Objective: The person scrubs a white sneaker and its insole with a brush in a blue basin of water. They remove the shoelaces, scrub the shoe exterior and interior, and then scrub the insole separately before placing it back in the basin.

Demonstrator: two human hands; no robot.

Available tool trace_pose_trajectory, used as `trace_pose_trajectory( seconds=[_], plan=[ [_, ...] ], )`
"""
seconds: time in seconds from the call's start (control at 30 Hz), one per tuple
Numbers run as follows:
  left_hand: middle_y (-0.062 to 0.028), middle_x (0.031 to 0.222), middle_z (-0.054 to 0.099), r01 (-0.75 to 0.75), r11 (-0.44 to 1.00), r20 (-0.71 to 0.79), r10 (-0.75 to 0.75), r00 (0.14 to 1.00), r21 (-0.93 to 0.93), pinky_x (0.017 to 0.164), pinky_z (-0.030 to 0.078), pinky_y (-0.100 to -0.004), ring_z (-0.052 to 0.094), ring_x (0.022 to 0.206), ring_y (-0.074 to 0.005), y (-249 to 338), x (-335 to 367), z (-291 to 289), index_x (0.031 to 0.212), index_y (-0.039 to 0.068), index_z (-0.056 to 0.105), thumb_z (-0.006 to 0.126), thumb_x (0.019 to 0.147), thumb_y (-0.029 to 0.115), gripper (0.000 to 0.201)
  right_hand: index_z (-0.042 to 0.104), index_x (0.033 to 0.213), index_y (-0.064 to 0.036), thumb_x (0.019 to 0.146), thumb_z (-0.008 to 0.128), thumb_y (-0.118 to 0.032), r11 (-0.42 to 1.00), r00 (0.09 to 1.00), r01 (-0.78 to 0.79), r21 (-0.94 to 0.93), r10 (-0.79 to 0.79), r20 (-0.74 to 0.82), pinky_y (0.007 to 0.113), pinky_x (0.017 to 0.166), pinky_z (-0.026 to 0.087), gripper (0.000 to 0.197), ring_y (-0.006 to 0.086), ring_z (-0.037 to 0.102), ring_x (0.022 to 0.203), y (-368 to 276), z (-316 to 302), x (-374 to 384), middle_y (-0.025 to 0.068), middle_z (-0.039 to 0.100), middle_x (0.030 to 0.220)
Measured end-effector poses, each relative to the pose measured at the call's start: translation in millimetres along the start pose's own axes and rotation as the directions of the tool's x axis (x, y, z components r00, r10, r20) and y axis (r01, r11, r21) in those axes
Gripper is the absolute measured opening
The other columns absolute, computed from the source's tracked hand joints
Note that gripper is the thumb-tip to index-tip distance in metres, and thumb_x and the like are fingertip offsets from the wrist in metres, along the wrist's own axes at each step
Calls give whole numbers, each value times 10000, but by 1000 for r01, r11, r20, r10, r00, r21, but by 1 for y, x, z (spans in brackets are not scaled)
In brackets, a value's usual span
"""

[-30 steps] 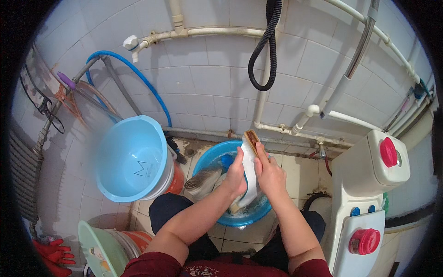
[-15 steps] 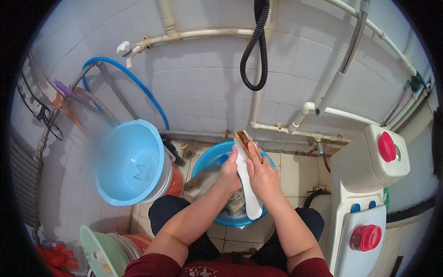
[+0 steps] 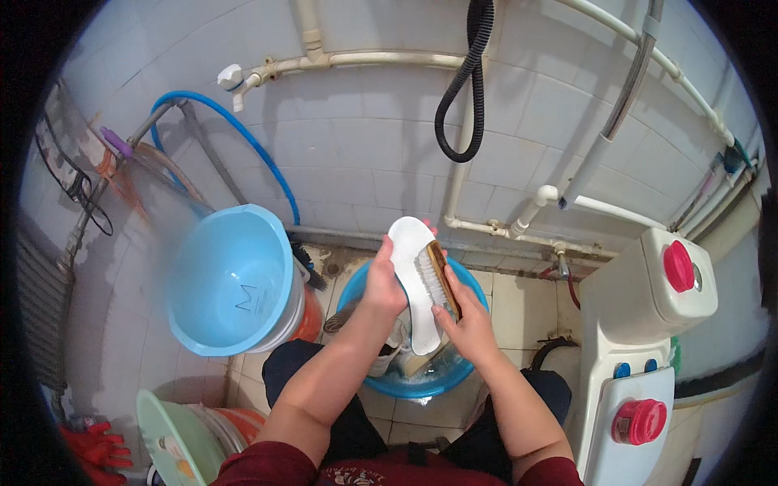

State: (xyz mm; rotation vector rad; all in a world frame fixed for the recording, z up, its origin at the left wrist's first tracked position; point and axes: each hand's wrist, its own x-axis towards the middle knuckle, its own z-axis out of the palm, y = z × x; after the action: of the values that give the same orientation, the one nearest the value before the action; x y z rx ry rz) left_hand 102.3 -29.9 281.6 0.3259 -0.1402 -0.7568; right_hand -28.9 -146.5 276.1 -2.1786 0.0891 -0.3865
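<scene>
My left hand (image 3: 384,279) grips a white shoe insole (image 3: 411,239) by its left edge, with the sole-shaped piece held upright. In my right hand (image 3: 470,324) is a wooden-backed scrub brush (image 3: 446,283), its pale bristles against the insole's right side. Both hands are over a blue basin (image 3: 480,283) between my knees. Water and what looks like a shoe (image 3: 387,356) are in the basin, partly hidden by my left forearm. The fingertips behind the insole are mostly out of sight.
Left of the basin, a light blue basin (image 3: 231,279) is stacked on buckets. A green basin (image 3: 166,437) leans near my left elbow, beside red gloves (image 3: 97,449). On the right stands a white toilet (image 3: 628,348) with a pink-lidded jar (image 3: 640,421). Pipes (image 3: 389,59) line the tiled wall.
The insole has turned to show its broad white face and risen a little. My right hand has brought the brush down and across onto its right side. The view has shifted slightly.
</scene>
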Motion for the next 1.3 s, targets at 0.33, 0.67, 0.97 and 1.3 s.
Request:
trace_pose_trajectory(
  seconds=[0.33,0.67,0.97,1.3],
  plan=[
    [-138,1263,511,271,811,-66,-279,958,518,1001,401,-384,512,1166,-256,-59,-30,-16,1367,47,360,341,985,433,544,304,1448,-87,885,544,-12,664,924,-241,708,381,-43,296,892,437,616,180,529,1031,6,1,17,117,490,1275],
    [-12,1450,352,-173,978,-94,184,978,116,1028,330,-574,318,1343,-256,1,3,-24,1440,166,239,199,990,464,542,267,1452,-275,955,433,-332,929,969,-64,-363,145,199,488,720,519,527,410,620,838,-16,22,-21,225,550,1070],
    [-4,1372,449,-76,992,-242,98,965,96,1062,311,-480,396,1284,-203,-14,1,-21,1393,149,347,225,988,482,538,286,1447,-246,952,444,-315,872,997,33,-488,2,71,490,516,507,524,388,607,602,0,22,-19,233,566,884],
    [-64,1354,465,79,991,-166,-60,984,107,1068,319,-463,411,1275,-277,-45,-9,-36,1378,91,348,218,984,498,581,321,1434,-221,945,461,-296,887,998,-42,-461,59,21,492,604,516,514,399,620,695,4,17,1,220,583,917]
  ],
)
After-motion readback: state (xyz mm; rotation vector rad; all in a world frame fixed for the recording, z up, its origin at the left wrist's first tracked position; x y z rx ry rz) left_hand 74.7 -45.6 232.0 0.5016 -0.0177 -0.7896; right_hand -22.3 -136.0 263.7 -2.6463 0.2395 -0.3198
